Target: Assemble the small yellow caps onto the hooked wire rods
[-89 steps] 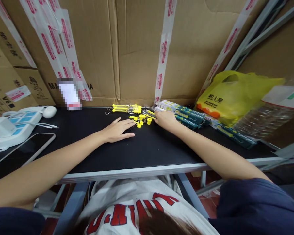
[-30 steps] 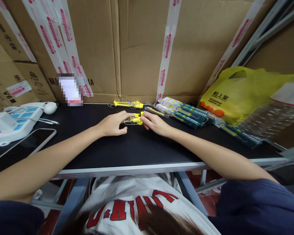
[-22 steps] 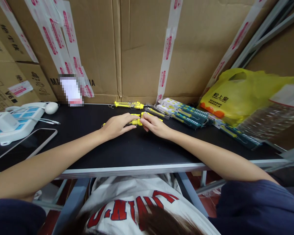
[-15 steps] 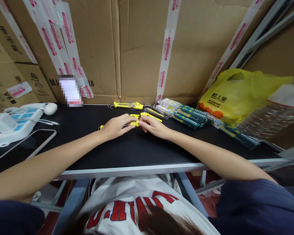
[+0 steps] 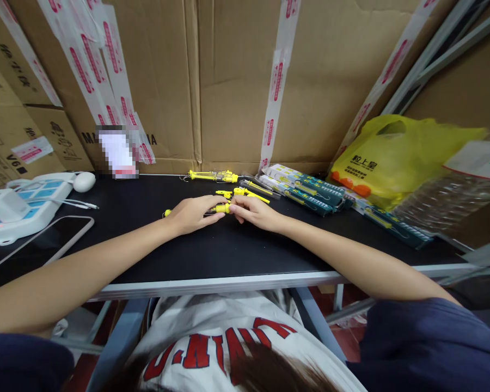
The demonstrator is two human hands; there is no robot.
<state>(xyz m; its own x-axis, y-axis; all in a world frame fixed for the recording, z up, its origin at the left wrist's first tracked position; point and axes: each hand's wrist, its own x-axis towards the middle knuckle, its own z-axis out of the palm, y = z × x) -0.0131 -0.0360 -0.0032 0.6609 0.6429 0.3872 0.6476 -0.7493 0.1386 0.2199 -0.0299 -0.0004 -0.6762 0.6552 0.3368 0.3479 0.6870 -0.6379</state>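
Both my hands meet over the middle of the black table (image 5: pixel 228 256), around a slim yellow tool with a wire hook at its left end (image 5: pixel 221 208). My left hand (image 5: pixel 191 214) is closed around its body and hides most of it. The fingers of my right hand (image 5: pixel 253 212) pinch the tool's right end. Just behind my fingers lie small yellow parts (image 5: pixel 224 194) and a yellow stick-shaped piece (image 5: pixel 253 196). Farther back, several similar yellow tools with thin metal wires (image 5: pixel 214 176) lie in a bundle against the cardboard.
Teal-and-white packages (image 5: pixel 306 190) are piled to the right, beside a yellow plastic bag (image 5: pixel 392 158) and a clear plastic container (image 5: pixel 453 185). Thin dark rods (image 5: pixel 261 189) lie near the packages. On the left are a power strip (image 5: pixel 36 209) and a phone (image 5: pixel 41 247). Cardboard (image 5: pixel 237 98) walls the back.
Both hands have shifted very slightly, the left a little downward, and the tool's right end has moved slightly left and down with them. The grip looks the same.
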